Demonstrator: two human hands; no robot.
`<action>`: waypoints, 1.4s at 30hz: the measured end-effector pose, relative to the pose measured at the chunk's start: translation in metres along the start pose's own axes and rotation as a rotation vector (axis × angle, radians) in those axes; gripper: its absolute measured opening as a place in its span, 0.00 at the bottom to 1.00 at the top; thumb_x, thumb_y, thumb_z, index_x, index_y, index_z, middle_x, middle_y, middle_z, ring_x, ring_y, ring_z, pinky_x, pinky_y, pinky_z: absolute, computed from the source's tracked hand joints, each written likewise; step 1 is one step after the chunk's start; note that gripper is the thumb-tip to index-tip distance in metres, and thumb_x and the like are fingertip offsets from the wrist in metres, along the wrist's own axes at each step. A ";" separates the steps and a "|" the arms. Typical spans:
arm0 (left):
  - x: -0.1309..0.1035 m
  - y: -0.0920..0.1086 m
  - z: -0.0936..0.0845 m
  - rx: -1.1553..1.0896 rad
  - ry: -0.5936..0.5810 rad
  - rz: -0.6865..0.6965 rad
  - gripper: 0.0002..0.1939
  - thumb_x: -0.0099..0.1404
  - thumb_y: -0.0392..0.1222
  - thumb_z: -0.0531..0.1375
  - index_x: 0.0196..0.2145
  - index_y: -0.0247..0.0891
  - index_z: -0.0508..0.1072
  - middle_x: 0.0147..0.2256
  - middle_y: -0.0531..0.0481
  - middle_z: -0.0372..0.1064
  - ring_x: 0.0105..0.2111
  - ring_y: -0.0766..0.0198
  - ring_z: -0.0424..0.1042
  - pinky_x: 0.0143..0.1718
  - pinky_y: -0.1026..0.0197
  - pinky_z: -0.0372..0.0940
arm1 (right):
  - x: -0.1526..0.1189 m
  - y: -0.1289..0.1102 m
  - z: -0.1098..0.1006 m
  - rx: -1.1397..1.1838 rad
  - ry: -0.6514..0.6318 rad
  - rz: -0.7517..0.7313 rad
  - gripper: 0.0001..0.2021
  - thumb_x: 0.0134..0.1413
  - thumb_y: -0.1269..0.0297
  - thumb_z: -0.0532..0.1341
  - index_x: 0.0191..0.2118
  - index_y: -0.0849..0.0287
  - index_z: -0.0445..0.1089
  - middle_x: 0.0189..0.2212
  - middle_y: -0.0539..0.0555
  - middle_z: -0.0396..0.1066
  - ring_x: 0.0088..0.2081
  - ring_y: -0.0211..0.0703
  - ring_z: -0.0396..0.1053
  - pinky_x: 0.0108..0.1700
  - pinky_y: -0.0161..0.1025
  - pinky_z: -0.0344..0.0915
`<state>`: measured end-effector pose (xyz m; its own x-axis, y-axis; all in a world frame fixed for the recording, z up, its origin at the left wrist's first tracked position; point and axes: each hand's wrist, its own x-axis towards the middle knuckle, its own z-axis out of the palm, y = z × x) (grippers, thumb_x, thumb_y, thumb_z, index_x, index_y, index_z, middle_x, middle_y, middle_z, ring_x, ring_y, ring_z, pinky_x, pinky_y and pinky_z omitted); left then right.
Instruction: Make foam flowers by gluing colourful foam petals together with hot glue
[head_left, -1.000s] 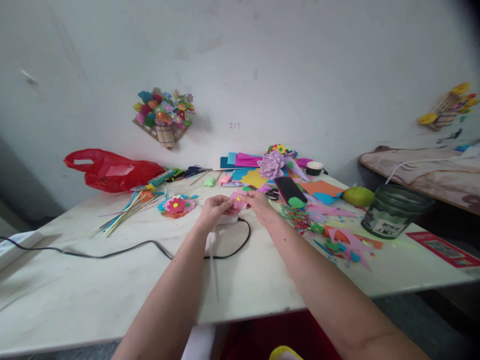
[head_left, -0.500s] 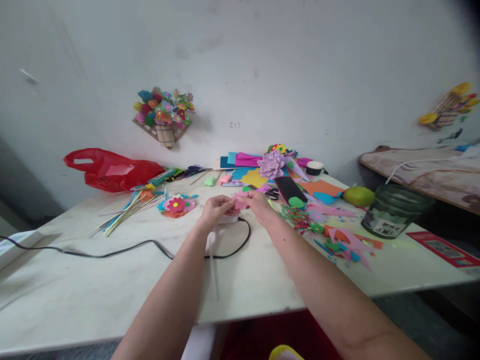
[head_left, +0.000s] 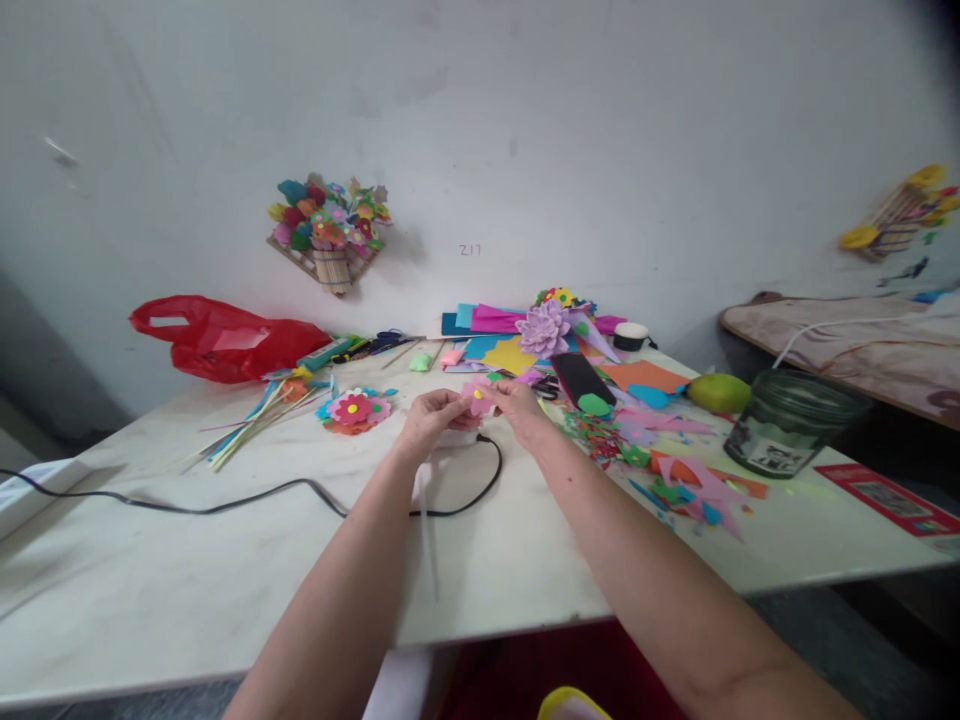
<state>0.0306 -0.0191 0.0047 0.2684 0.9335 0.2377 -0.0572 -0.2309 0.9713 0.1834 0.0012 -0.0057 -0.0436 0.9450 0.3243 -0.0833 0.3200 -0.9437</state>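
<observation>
A pink foam flower [head_left: 478, 397] with a yellow centre is held up between both hands over the middle of the table. My left hand [head_left: 433, 420] pinches its left side, and my right hand [head_left: 517, 405] pinches its right side. Under the hands lies a white device [head_left: 454, 438], mostly covered, with a black cord [head_left: 498, 470] looping from it. A clear glue stick [head_left: 426, 530] points from it toward the table's front edge. To the left sits a pile of foam flowers [head_left: 352, 409], a red one with a yellow centre on top.
Foam scraps [head_left: 697, 485], a phone [head_left: 581, 382] and a glass jar [head_left: 791, 420] stand to the right, near a green fruit [head_left: 718, 393]. Coloured foam sheets [head_left: 487, 320] and a lilac flower [head_left: 544, 328] lie at the back. A red bag [head_left: 225, 340] and thin sticks [head_left: 251, 425] are left.
The pink flower between my hands has turned so that its yellow centre now shows. Both hands have stayed in nearly the same place.
</observation>
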 end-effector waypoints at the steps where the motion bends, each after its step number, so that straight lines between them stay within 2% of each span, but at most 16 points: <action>1: 0.000 0.000 0.000 -0.001 -0.004 0.000 0.16 0.50 0.50 0.63 0.26 0.32 0.69 0.24 0.47 0.72 0.25 0.62 0.73 0.29 0.62 0.67 | 0.000 -0.001 0.000 0.000 -0.006 0.004 0.16 0.38 0.53 0.62 0.17 0.60 0.61 0.15 0.45 0.56 0.20 0.31 0.52 0.24 0.33 0.51; 5: 0.001 -0.002 -0.002 -0.013 -0.001 0.008 0.15 0.51 0.49 0.62 0.27 0.32 0.69 0.25 0.46 0.73 0.24 0.63 0.72 0.29 0.62 0.67 | -0.002 -0.004 0.001 0.022 -0.021 0.044 0.17 0.39 0.50 0.61 0.20 0.60 0.64 0.17 0.46 0.59 0.22 0.33 0.55 0.25 0.34 0.52; 10: 0.002 -0.003 -0.002 -0.013 0.002 0.020 0.15 0.51 0.50 0.62 0.27 0.32 0.70 0.26 0.46 0.73 0.25 0.63 0.73 0.30 0.62 0.67 | 0.001 0.001 0.002 -0.034 -0.030 0.011 0.15 0.34 0.52 0.64 0.20 0.60 0.64 0.17 0.46 0.61 0.21 0.32 0.55 0.25 0.34 0.50; 14: 0.001 -0.004 -0.002 -0.008 -0.030 0.015 0.15 0.52 0.50 0.61 0.27 0.32 0.70 0.26 0.46 0.72 0.26 0.63 0.73 0.30 0.62 0.67 | 0.003 0.006 0.002 -0.082 0.007 0.004 0.15 0.33 0.53 0.64 0.20 0.61 0.65 0.17 0.47 0.63 0.21 0.33 0.57 0.25 0.34 0.51; 17: 0.001 -0.004 -0.003 -0.003 -0.038 0.019 0.15 0.52 0.50 0.61 0.28 0.32 0.70 0.26 0.45 0.72 0.26 0.63 0.73 0.30 0.62 0.67 | 0.003 0.006 0.002 -0.083 -0.015 -0.006 0.15 0.33 0.53 0.64 0.19 0.61 0.66 0.18 0.48 0.65 0.22 0.34 0.58 0.26 0.34 0.52; 23: 0.002 -0.004 -0.003 -0.004 -0.028 0.000 0.17 0.51 0.51 0.62 0.27 0.32 0.69 0.27 0.45 0.73 0.26 0.62 0.73 0.31 0.61 0.68 | 0.000 -0.001 0.002 -0.010 -0.036 0.002 0.17 0.35 0.50 0.63 0.18 0.60 0.62 0.15 0.46 0.59 0.20 0.32 0.54 0.24 0.33 0.51; 36: 0.000 -0.003 0.000 0.026 -0.067 -0.011 0.17 0.50 0.51 0.62 0.29 0.32 0.70 0.28 0.44 0.73 0.27 0.62 0.73 0.31 0.60 0.67 | 0.002 0.005 0.002 -0.075 0.026 0.026 0.17 0.31 0.53 0.66 0.17 0.61 0.62 0.15 0.45 0.59 0.19 0.31 0.54 0.24 0.34 0.50; 42: 0.000 -0.001 0.000 0.023 -0.056 -0.007 0.18 0.50 0.51 0.62 0.29 0.32 0.69 0.28 0.44 0.73 0.27 0.62 0.73 0.32 0.59 0.68 | 0.000 -0.001 0.003 -0.015 -0.002 0.031 0.17 0.32 0.51 0.65 0.19 0.61 0.64 0.16 0.46 0.61 0.20 0.31 0.54 0.23 0.33 0.51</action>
<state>0.0310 -0.0188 0.0036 0.3217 0.9186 0.2297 -0.0333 -0.2315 0.9723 0.1806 0.0005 -0.0048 -0.0479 0.9544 0.2948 -0.0664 0.2914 -0.9543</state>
